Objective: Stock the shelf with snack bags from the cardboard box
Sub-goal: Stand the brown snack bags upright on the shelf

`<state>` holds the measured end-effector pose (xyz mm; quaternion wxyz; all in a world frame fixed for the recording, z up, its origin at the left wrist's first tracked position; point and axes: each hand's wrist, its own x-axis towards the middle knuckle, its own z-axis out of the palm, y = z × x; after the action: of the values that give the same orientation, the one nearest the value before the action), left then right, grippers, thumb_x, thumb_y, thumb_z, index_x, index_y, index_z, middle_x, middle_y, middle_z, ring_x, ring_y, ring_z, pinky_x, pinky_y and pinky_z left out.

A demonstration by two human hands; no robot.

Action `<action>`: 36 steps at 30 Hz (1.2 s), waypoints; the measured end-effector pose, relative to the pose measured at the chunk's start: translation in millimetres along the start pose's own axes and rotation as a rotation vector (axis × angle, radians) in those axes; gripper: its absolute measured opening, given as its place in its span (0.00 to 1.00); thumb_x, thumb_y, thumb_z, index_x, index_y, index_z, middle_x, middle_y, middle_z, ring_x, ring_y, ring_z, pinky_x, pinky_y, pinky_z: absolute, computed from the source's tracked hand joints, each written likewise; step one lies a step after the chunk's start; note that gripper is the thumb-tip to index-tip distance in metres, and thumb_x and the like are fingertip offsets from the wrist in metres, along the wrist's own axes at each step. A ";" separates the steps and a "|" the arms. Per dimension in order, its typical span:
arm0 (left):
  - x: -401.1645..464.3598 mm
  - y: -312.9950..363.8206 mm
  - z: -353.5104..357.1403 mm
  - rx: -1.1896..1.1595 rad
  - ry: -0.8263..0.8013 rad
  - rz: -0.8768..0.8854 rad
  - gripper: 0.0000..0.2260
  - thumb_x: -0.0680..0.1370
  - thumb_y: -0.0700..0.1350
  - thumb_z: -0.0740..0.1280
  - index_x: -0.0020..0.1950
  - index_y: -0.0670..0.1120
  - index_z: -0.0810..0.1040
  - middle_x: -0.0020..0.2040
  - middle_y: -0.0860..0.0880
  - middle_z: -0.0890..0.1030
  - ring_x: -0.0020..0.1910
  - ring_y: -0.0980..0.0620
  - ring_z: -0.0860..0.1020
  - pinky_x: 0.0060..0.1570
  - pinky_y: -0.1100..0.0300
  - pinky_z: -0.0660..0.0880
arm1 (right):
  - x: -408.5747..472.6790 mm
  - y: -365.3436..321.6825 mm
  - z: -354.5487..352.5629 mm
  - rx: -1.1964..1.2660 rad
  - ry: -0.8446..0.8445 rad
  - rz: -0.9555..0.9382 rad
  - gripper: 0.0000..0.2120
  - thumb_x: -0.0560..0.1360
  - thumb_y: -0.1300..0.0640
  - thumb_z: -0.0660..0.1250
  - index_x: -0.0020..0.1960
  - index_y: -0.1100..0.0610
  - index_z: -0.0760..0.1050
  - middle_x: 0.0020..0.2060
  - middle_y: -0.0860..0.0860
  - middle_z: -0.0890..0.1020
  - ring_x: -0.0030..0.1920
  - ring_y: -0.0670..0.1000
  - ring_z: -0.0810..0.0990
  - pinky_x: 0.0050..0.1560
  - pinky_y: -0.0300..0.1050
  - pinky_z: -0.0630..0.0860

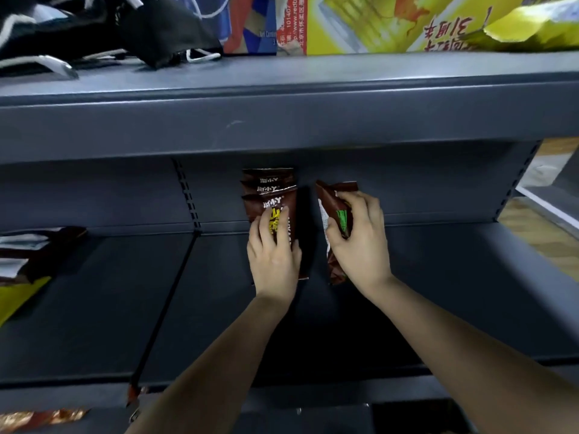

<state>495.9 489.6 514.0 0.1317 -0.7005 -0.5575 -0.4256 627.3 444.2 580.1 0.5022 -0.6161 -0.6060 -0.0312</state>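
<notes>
Shelf: a dark grey metal shelf (438,277) fills the middle of the frame, with another board above it.
Stacked bags: a row of brown snack bags (272,195) stands near the shelf's back wall at centre frame, overlapping front to back.
Left hand: the left hand (274,255) lies flat on the front bag of that row, fingers spread, pressing rather than gripping.
Right hand: the right hand (360,242), just right of the row, is closed around a single brown snack bag (332,195) held upright on edge.
Left edge: more brown bags (34,249) lie at the frame's left edge.
Upper shelf: dark cloth (94,26) at upper left, yellow packaging (391,23) at upper right.
</notes>
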 end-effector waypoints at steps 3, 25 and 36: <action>1.3 -0.1 3.9 0.073 -0.018 -0.018 0.29 0.73 0.49 0.69 0.71 0.45 0.62 0.69 0.41 0.69 0.67 0.43 0.65 0.62 0.47 0.70 | -2.0 0.3 6.9 0.011 -0.002 0.009 0.21 0.72 0.58 0.68 0.65 0.55 0.71 0.62 0.52 0.71 0.64 0.52 0.69 0.53 0.41 0.68; 14.0 -0.8 -47.9 -0.814 -0.019 -0.516 0.20 0.83 0.48 0.50 0.74 0.43 0.58 0.70 0.46 0.63 0.69 0.58 0.60 0.67 0.68 0.56 | -37.2 -48.5 49.3 0.171 0.011 0.005 0.22 0.72 0.54 0.65 0.65 0.56 0.69 0.64 0.51 0.69 0.65 0.50 0.68 0.57 0.36 0.67; 13.5 -16.9 -60.2 -0.887 -0.203 -0.527 0.21 0.82 0.55 0.50 0.72 0.48 0.64 0.67 0.49 0.70 0.65 0.54 0.70 0.68 0.51 0.66 | -45.3 -61.1 93.9 -0.077 -0.038 0.076 0.28 0.77 0.49 0.62 0.74 0.52 0.56 0.73 0.53 0.58 0.70 0.56 0.62 0.62 0.57 0.70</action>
<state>454.0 464.8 555.5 -0.3436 -0.5628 -0.4910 -0.5693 514.4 458.8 539.9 0.4673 -0.6581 -0.5899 -0.0238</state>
